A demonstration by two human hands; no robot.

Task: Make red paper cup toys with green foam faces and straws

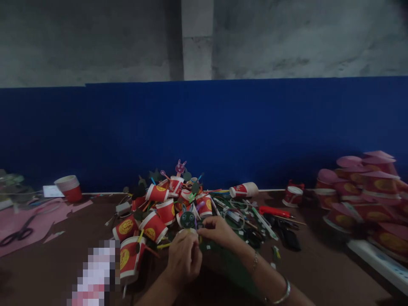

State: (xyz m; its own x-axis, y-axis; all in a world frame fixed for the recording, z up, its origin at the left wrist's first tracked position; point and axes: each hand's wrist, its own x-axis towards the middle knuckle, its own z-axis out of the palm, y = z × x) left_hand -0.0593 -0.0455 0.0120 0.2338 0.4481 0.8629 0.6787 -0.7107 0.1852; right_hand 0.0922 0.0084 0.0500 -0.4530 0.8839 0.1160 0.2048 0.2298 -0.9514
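Observation:
Near the middle of the table, my left hand (184, 257) is closed around a paper cup (187, 233); mostly its white edge shows above my fingers. A dark bunny-face cutout (187, 218) stands up just behind that edge. Close beside it on the right, my right hand (219, 231) has thumb and fingertips pinched together next to a small dark piece. Whatever is between those fingertips is too small to name. Red paper cups (154, 227) with yellow emblems, straws and animal cutouts lie heaped left of and behind my hands, with a pink bunny cutout (180, 167) on top.
At right are piled red cups with pink discs (379, 185) and a white power strip (379, 265). A red-handled tool (276, 211) and cables lie right of my hands. Scissors (19, 236) rest on pink sheets (41, 221) at left, near stacked cups (70, 189). A blue-painted wall (255, 131) stands behind.

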